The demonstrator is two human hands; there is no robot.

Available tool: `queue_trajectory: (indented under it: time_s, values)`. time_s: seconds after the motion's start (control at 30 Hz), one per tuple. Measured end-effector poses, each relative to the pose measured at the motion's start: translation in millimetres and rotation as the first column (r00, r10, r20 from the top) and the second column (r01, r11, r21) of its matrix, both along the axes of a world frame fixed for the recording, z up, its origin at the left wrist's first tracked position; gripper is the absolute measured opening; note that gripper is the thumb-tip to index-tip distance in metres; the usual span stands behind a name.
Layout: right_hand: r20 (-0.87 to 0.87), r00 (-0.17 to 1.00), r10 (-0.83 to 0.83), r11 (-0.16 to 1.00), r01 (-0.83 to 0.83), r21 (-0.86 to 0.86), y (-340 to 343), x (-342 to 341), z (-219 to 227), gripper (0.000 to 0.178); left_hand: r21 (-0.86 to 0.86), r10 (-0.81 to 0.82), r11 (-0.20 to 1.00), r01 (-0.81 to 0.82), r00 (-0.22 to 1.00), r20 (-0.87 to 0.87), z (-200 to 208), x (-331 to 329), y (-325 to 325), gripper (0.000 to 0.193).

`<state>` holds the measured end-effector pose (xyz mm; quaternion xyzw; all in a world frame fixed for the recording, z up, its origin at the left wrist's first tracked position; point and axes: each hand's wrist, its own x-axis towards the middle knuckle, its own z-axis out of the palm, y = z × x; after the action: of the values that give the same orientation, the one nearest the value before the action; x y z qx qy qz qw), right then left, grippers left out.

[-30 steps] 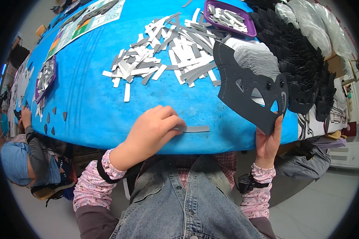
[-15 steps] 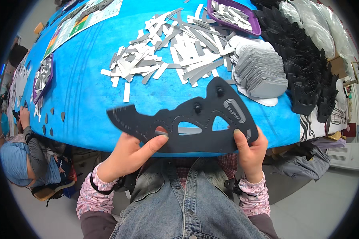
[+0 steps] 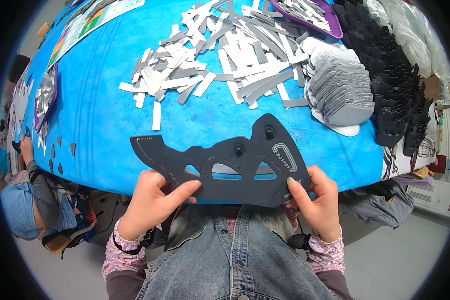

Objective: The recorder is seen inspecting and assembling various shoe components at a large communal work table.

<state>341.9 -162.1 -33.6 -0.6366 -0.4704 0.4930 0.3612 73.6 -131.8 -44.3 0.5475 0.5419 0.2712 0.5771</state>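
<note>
A flat black shoe-upper panel [image 3: 225, 191] is held up in front of me at the table's near edge. It has three cut-out windows along its middle, two dark round studs, stitch-like dotted lines and pale grey printing at its right end. My left hand [image 3: 155, 202] pinches its lower left edge, thumb on the face and fingers behind. My right hand [image 3: 321, 200] grips the lower right corner the same way. The fingertips behind the panel are mostly hidden.
Beyond the panel, white and grey strips [image 3: 182, 75] lie heaped on the blue table [image 3: 100, 115]. To the right stand stacked grey rounded pieces [image 3: 342, 95], black panels [image 3: 380, 75] and a purple basket [image 3: 339, 31]. At left are another purple basket [image 3: 54, 102] and a co-worker's hand [image 3: 26, 150].
The panel's right end has dropped, and its face is tipped so the windows look flatter. The leftmost window, partly covered by my left thumb before, now shows. The whole view has shifted slightly.
</note>
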Motion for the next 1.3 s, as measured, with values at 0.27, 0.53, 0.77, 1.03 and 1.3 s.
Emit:
queue_trajectory:
  time_s: [0.27,0.53,0.77,1.03,1.3]
  values:
    - [0.315,0.946,0.08,0.996,-0.088,0.011,10.1,11.9,-16.4,0.03,-0.082,0.154,0.985,-0.153,0.988,0.008,-4.7,10.0,1.0,0.019]
    - [0.32,0.943,0.089,0.996,-0.079,-0.043,13.7,7.8,-13.4,0.03,0.002,0.16,0.987,-0.161,0.981,-0.11,-11.9,10.2,0.4,0.023]
    - [0.228,0.971,0.071,0.994,-0.049,-0.1,15.4,7.4,-9.2,0.021,0.061,0.106,0.993,-0.097,0.981,-0.164,-17.0,7.8,0.9,0.024]
    - [0.208,0.976,0.062,0.995,-0.045,-0.085,14.9,7.3,-10.2,0.02,0.064,0.089,0.995,-0.077,0.972,-0.219,-11.6,11.4,3.7,0.025]
    - [0.213,0.974,0.075,0.995,-0.06,-0.076,15.0,9.1,-11.4,0.02,0.086,0.069,0.995,-0.049,0.969,-0.237,-15.2,9.5,2.9,0.028]
